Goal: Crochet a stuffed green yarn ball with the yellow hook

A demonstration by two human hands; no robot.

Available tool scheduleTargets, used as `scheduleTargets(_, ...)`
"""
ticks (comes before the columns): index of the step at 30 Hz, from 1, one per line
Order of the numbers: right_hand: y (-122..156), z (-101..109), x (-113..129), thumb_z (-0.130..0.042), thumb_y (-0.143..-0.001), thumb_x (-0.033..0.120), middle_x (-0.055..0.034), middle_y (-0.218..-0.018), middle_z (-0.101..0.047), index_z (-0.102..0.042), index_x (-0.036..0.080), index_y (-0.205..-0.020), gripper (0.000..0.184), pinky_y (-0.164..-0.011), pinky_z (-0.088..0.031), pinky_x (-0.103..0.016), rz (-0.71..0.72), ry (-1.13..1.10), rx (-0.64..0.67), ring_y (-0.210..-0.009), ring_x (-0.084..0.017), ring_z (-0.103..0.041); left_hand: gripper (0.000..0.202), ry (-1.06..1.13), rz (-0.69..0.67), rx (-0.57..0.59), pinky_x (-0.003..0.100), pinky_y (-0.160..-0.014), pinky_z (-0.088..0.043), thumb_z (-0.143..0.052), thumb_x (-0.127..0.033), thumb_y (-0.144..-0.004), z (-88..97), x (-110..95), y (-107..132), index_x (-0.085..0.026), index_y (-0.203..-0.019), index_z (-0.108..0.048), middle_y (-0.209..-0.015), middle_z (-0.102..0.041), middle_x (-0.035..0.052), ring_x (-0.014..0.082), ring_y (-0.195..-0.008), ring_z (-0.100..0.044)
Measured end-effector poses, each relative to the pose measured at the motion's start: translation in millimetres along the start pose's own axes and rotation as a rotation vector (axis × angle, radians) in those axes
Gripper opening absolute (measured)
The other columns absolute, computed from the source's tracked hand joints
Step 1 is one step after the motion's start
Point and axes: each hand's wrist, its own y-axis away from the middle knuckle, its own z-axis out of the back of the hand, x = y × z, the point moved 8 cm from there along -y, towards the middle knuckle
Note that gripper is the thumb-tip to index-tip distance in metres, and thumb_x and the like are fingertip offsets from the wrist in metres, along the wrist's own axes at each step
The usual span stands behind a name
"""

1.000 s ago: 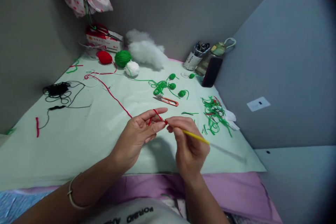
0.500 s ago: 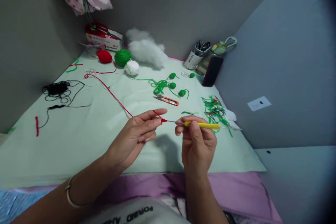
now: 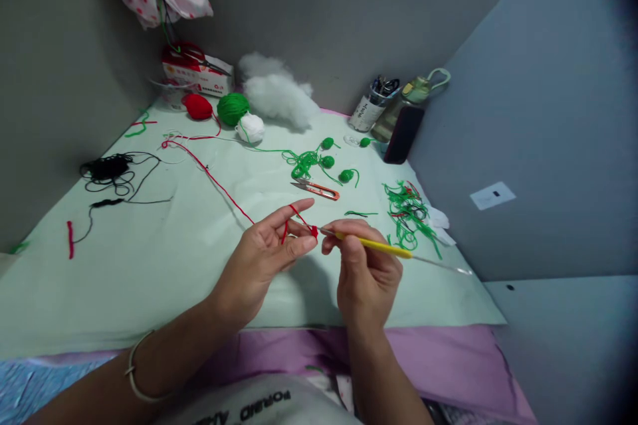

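Between thumb and fingers, my left hand (image 3: 272, 242) pinches a small red crochet piece (image 3: 314, 232). Red yarn (image 3: 226, 192) loops over its raised index finger and trails back across the table to a red yarn ball (image 3: 198, 107). My right hand (image 3: 366, 272) is closed round a crochet hook (image 3: 386, 248) with a yellow handle and metal at both ends. The hook's working tip meets the red piece; whether it is inside a stitch I cannot tell. Orange thread snips (image 3: 316, 189) lie just beyond my hands.
Small green crocheted balls (image 3: 345, 176) and a heap of green yarn scraps (image 3: 409, 212) lie behind and right. Black yarn (image 3: 107, 169) is at left. Green (image 3: 232, 109) and white yarn balls (image 3: 250, 127), stuffing (image 3: 276, 93), a pen cup (image 3: 367, 111) and a phone (image 3: 404, 135) stand at the back.
My right hand has moved slightly left, closer to my left hand, and the hook's rear end has tipped downward. The red piece sits more upright in my left fingers.
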Motion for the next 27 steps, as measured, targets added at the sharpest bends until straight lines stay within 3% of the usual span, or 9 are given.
scheduleTargets(3,9,-9,18,-0.064,-0.099,0.01,-0.0056,-0.104,-0.076,-0.079,0.03,-0.118,0.031,-0.077,-0.062,-0.034,0.27,0.373,0.073,-0.092,-0.018,-0.073,0.052,0.045,0.047,0.032,0.016,-0.049,-0.026,-0.092,-0.022,-0.077,-1.9,8,1,-0.021,-0.127,-0.078,-0.077,-0.061,-0.0032,0.0015,-0.054,-0.034)
scheduleTargets(5,11,-10,25,-0.066,-0.097,0.008,-0.0066,-0.106,-0.076,-0.078,0.03,-0.12,0.034,-0.078,-0.063,-0.034,0.371,0.469,0.062,-0.095,-0.019,-0.073,0.043,0.094,0.106,0.065,0.016,-0.047,-0.023,-0.091,-0.024,-0.079,-1.8,13,0,-0.018,-0.121,-0.08,-0.075,-0.057,-0.0041,-0.0006,-0.051,-0.025)
scheduleTargets(9,-4,11,9,-0.06,-0.102,0.017,-0.0026,-0.087,-0.072,-0.079,0.026,-0.102,0.021,-0.063,-0.057,-0.028,0.107,0.105,-0.091,-0.072,-0.014,-0.067,0.031,0.147,0.126,0.068,0.015,-0.047,-0.023,-0.086,-0.02,-0.084,3.2,9,-4,-0.016,-0.114,-0.083,-0.067,-0.043,-0.0089,-0.0019,-0.048,-0.016)
scheduleTargets(12,-9,11,-2,-0.058,-0.105,0.022,-0.0016,-0.084,-0.07,-0.077,0.024,-0.097,0.021,-0.058,-0.054,-0.027,-0.042,-0.065,-0.087,-0.064,-0.012,-0.063,0.038,0.08,0.026,0.013,0.014,-0.049,-0.027,-0.087,-0.018,-0.083,5.6,1,-4,-0.022,-0.12,-0.081,-0.069,-0.05,-0.0075,-0.0007,-0.05,-0.027)
scheduleTargets(15,-3,-4,9,-0.063,-0.1,0.014,-0.0045,-0.098,-0.077,-0.078,0.027,-0.109,0.021,-0.075,-0.061,-0.033,0.118,0.173,0.06,-0.086,-0.017,-0.072,0.055,0.0,-0.071,-0.026,0.013,-0.055,-0.035,-0.091,-0.016,-0.079,3.9,-2,-1,-0.03,-0.13,-0.077,-0.078,-0.061,-0.0043,0.0027,-0.06,-0.044)
scheduleTargets(18,5,-9,22,-0.067,-0.095,0.005,-0.0072,-0.111,-0.08,-0.078,0.028,-0.119,0.035,-0.086,-0.062,-0.037,0.323,0.316,0.069,-0.103,-0.02,-0.074,0.049,-0.002,0.005,0.032,0.015,-0.05,-0.028,-0.09,-0.022,-0.081,-1.3,8,-1,-0.029,-0.128,-0.078,-0.077,-0.06,-0.0042,0.0019,-0.055,-0.037)
scheduleTargets(20,2,-3,16,-0.065,-0.098,0.008,-0.0058,-0.106,-0.081,-0.079,0.028,-0.115,0.029,-0.081,-0.063,-0.035,0.236,0.19,0.026,-0.097,-0.019,-0.076,0.038,0.005,0.063,0.07,0.017,-0.046,-0.022,-0.088,-0.025,-0.084,-2.6,10,-2,-0.026,-0.122,-0.081,-0.079,-0.061,-0.0035,-0.0003,-0.05,-0.028)
scheduleTargets(24,-7,4,-2,-0.054,-0.107,0.022,-0.003,-0.092,-0.081,-0.076,0.025,-0.103,0.022,-0.067,-0.063,-0.03,-0.057,-0.1,0.043,-0.076,-0.016,-0.076,0.032,-0.017,0.064,0.085,0.018,-0.048,-0.022,-0.086,-0.027,-0.086,-0.1,1,-3,-0.026,-0.117,-0.083,-0.084,-0.066,-0.0013,-0.0018,-0.049,-0.026)
scheduleTargets(27,-7,7,9,-0.051,-0.107,0.019,-0.0031,-0.096,-0.081,-0.073,0.025,-0.108,0.023,-0.07,-0.065,-0.031,0.023,0.025,0.063,-0.078,-0.016,-0.076,0.029,-0.067,0.01,0.05,0.018,-0.049,-0.025,-0.087,-0.028,-0.085,4.7,-5,-3,-0.026,-0.113,-0.084,-0.076,-0.062,-0.0036,0.0001,-0.051,-0.029)
